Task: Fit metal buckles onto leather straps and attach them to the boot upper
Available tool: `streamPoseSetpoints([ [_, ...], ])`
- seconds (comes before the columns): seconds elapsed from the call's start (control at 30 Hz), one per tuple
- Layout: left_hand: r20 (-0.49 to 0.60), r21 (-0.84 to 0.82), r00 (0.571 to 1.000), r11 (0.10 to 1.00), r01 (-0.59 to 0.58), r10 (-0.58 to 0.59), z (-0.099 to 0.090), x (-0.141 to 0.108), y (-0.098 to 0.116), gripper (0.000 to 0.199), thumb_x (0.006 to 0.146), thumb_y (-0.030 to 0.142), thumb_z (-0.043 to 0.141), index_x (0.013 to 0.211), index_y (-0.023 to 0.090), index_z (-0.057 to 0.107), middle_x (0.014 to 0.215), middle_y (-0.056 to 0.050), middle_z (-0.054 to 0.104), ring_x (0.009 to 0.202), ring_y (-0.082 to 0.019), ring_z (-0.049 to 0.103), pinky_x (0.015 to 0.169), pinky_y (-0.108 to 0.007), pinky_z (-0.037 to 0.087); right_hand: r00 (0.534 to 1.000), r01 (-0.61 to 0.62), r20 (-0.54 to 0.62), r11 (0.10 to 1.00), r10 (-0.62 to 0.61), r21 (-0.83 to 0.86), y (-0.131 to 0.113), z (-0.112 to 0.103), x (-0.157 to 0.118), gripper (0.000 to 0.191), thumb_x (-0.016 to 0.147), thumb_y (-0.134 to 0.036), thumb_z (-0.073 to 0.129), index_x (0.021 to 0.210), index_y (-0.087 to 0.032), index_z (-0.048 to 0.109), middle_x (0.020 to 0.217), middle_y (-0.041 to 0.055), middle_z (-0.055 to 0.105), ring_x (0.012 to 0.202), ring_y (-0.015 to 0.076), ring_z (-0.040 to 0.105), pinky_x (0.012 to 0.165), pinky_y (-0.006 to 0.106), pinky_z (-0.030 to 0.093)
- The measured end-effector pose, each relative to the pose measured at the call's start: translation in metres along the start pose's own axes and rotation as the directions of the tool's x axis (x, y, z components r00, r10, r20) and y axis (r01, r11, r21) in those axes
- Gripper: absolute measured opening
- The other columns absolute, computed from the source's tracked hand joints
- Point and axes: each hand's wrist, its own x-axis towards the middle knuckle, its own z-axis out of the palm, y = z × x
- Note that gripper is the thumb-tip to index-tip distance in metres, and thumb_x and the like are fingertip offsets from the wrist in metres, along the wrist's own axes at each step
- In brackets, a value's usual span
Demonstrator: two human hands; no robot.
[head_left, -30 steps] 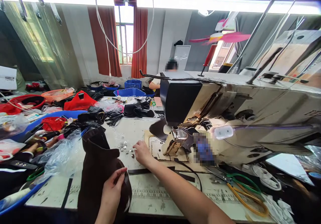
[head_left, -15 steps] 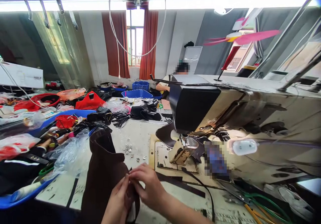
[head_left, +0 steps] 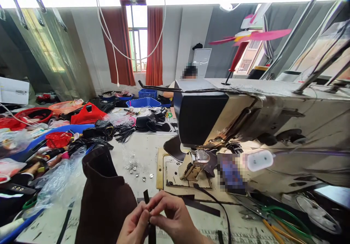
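Note:
My left hand [head_left: 136, 220] and my right hand [head_left: 171, 213] meet at the bottom middle, both closed in a pinch on a narrow dark strap [head_left: 146, 196]. One end of the strap sticks up above the fingers, and another part hangs below. Something small between the fingertips is mostly hidden; I cannot make it out. Just left of my hands stands a dark brown hollow leather piece [head_left: 105, 200], like a boot shaft, its open top facing up. Beyond the hands, small shiny metal pieces [head_left: 132, 166] lie scattered on the white tabletop [head_left: 117, 164].
A sewing machine [head_left: 202, 116] fills the right side, its post [head_left: 191, 167] near my right hand. Green-handled scissors [head_left: 287, 215] and dark strips [head_left: 203, 205] lie on the right. Bins and plastic bags [head_left: 65, 178] crowd the left. A person [head_left: 171, 91] sits behind the machine.
My hands have come down, away from the brown leather piece, and a strap end now shows above the fingers. The whole view has shifted slightly, so the surroundings sit further left.

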Motion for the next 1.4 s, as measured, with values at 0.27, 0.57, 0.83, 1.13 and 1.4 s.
streamPoseSetpoints([
  [0.27, -0.006, 0.164, 0.995, 0.982, -0.096, 0.099, 0.003, -0.001, 0.005, 0.041, 0.074, 0.058, 0.07, 0.073, 0.017, 0.071, 0.07, -0.004, 0.06, 0.071, -0.018, 0.055, 0.075, -0.03, 0.049, 0.939, -0.31, -0.099, 0.936, 0.329, 0.166, -0.002, 0.002, -0.001, 0.017, 0.063, -0.029, 0.087, 0.062, -0.02, 0.073, 0.082, 0.0055, 0.073, 0.082, 0.0193, 0.065, 0.082, 0.035, 0.049],
  [0.57, -0.196, -0.005, 0.98, 1.0, 0.025, -0.026, 0.002, 0.004, -0.003, 0.054, 0.069, 0.052, 0.077, 0.108, 0.015, 0.071, 0.103, -0.01, 0.068, 0.095, -0.02, 0.062, 0.085, -0.028, 0.051, 0.894, -0.326, -0.265, 0.93, 0.361, 0.168, 0.0, -0.008, 0.008, 0.032, 0.069, -0.045, 0.08, 0.075, -0.016, 0.066, 0.093, 0.0075, 0.072, 0.085, 0.0187, 0.066, 0.08, 0.033, 0.054],
  [0.83, -0.335, 0.064, 0.938, 0.995, -0.076, 0.093, 0.004, -0.009, -0.001, 0.065, 0.065, 0.031, 0.084, 0.125, 0.02, 0.061, 0.082, 0.002, 0.06, 0.079, -0.012, 0.058, 0.071, -0.021, 0.052, 0.884, -0.466, -0.067, 0.864, 0.462, -0.189, -0.014, -0.015, -0.012, 0.021, 0.069, -0.023, 0.077, 0.084, -0.018, 0.063, 0.074, -0.0006, 0.066, 0.064, 0.0126, 0.062, 0.06, 0.025, 0.052],
  [1.13, -0.388, -0.134, 0.922, 0.99, -0.04, -0.015, 0.017, -0.017, 0.005, 0.074, 0.066, 0.02, 0.082, 0.131, 0.016, 0.046, 0.082, 0.0, 0.065, 0.08, -0.016, 0.067, 0.075, -0.028, 0.059, 0.979, -0.178, -0.006, 0.845, 0.202, -0.505, -0.013, -0.009, -0.012, 0.026, 0.077, -0.012, 0.067, 0.102, -0.019, 0.072, 0.088, 0.0051, 0.068, 0.076, 0.0157, 0.066, 0.069, 0.027, 0.056],
  [1.4, -0.415, -0.19, 0.907, 0.982, -0.009, -0.072, 0.017, -0.016, 0.002, 0.066, 0.073, 0.01, 0.075, 0.131, 0.019, 0.045, 0.09, -0.004, 0.067, 0.081, -0.016, 0.069, 0.075, -0.03, 0.061, 1.0, -0.017, -0.029, 0.827, 0.001, -0.563, -0.004, -0.007, -0.022, 0.014, 0.079, -0.012, 0.063, 0.089, -0.018, 0.071, 0.087, 0.0061, 0.067, 0.071, 0.0137, 0.065, 0.063, 0.024, 0.056],
])
